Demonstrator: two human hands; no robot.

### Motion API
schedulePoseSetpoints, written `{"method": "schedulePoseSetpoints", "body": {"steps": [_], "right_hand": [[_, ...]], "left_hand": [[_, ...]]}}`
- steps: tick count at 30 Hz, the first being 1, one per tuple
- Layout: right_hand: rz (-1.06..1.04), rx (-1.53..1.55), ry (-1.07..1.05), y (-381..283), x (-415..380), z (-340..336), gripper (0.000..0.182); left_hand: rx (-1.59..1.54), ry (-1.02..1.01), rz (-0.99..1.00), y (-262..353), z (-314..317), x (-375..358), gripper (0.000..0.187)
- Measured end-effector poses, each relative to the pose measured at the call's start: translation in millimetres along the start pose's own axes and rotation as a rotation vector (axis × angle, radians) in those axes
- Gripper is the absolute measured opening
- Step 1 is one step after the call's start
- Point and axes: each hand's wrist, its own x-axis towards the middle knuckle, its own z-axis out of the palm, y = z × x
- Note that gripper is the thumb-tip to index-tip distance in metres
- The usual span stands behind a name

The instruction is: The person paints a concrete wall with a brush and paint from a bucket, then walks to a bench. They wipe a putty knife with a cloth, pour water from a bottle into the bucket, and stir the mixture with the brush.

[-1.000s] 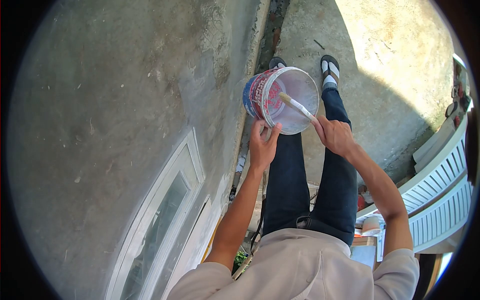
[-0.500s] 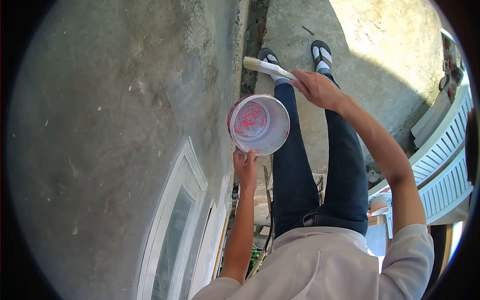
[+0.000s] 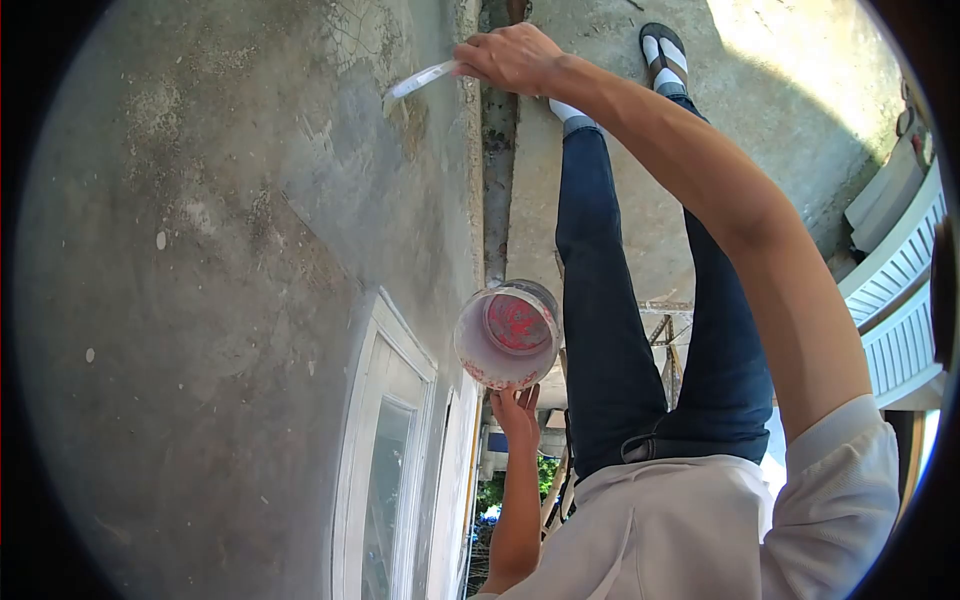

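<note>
A round paint bucket with a red-stained bottom hangs tilted, its mouth facing the camera. My left hand grips it at its lower rim. Near the top, my right hand is closed around the handle of a white paintbrush. The brush reaches left, with its tip at the grey concrete wall; its bristles are hard to make out. A smoother grey patch lies on the wall just below the brush tip.
A white-framed window is set in the wall at the lower middle. A narrow gap runs between wall and concrete floor. White louvred panels stand at the right. Metal framework shows between my legs.
My right hand has carried the brush left to the wall. My left hand and the bucket appear lower and slightly right, and the bucket is tilted differently. The whole view has shifted.
</note>
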Motion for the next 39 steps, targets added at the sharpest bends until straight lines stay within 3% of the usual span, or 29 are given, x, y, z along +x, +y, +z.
{"method": "schedulePoseSetpoints", "body": {"steps": [4, 9, 14, 17, 21, 24, 30, 34, 39], "right_hand": [[0.234, 0.012, 0.276, 23, 1, -13, 0.039], [0.298, 0.173, 0.059, -42, -33, 30, 0.035], [0.192, 0.225, -0.175, -93, -82, 82, 0.031], [0.138, 0.167, -0.068, -57, -70, 72, 0.031], [0.49, 0.217, 0.402, -6, 9, 2, 0.036], [0.551, 0.274, 0.274, -8, 41, -36, 0.04], [0.276, 0.336, -0.023, -78, -61, 55, 0.033], [0.01, 0.19, -0.259, -76, -73, 67, 0.033], [0.053, 0.027, 0.084, -21, -15, 12, 0.035]], "left_hand": [[-0.038, 0.0, -0.075, -9, -24, 10, 0.036], [-0.023, -0.019, -0.145, -22, -53, 15, 0.038], [0.032, 0.007, -0.161, -27, -56, 5, 0.047], [0.06, -0.003, -0.184, -32, -71, 4, 0.045], [0.071, -0.012, -0.206, -39, -73, 2, 0.042], [0.125, -0.05, -0.192, -41, -83, 2, 0.036], [0.161, -0.05, -0.23, -29, -87, -4, 0.031], [0.161, -0.098, -0.238, -23, -81, -5, 0.032], [0.126, -0.093, -0.258, -28, -92, -3, 0.039]]}}
